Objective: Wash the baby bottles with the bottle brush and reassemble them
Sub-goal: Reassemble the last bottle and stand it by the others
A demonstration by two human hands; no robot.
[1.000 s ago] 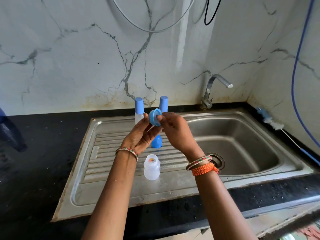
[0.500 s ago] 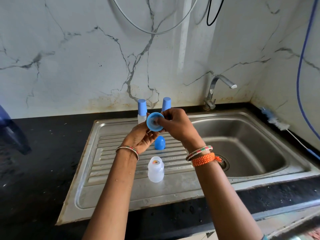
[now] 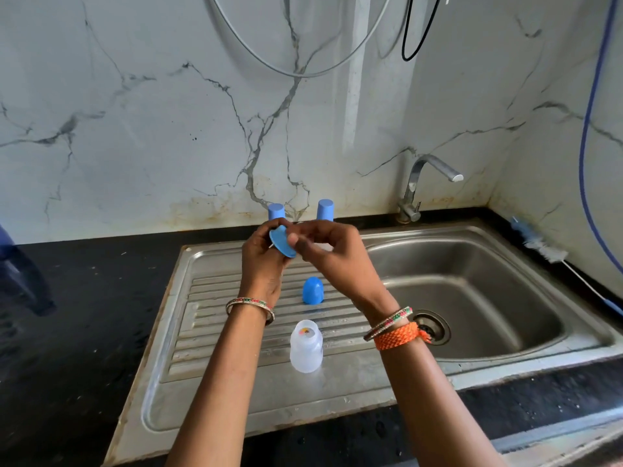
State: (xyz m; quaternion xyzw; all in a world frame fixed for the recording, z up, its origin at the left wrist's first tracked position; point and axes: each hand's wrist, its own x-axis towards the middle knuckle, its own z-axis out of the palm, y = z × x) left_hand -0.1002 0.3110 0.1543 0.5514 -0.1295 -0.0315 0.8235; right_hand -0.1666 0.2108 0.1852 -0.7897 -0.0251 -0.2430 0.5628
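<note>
Over the last half second the blue screw ring [image 3: 282, 241] had been turned in the hands: its open mouth no longer faced the camera, and it now showed tilted, nearly edge-on, with the hands drawn a little closer together above the drainboard [image 3: 215, 332].

The left hand [image 3: 261, 261] gripped the ring from the left, fingers curled round its rim. The right hand [image 3: 332, 254] pinched at the ring's right face with thumb and fingertips, apparently working the teat into it, though the teat itself was hidden behind the fingers.

The open bottle [image 3: 306, 347] stood upright on the drainboard, its long axis vertical, directly below and nearer the person than the hands, between the two forearms and about equally near to both. The blue dome cap [image 3: 313, 290] stood just behind it, apart from it. Two capped bottles [image 3: 325, 210] stood at the back against the wall. The bottle brush [image 3: 542, 247] lay well away, on the counter to the right of the sink basin [image 3: 488, 298].

The ring would probably have to come straight down and level onto that upright neck.
</note>
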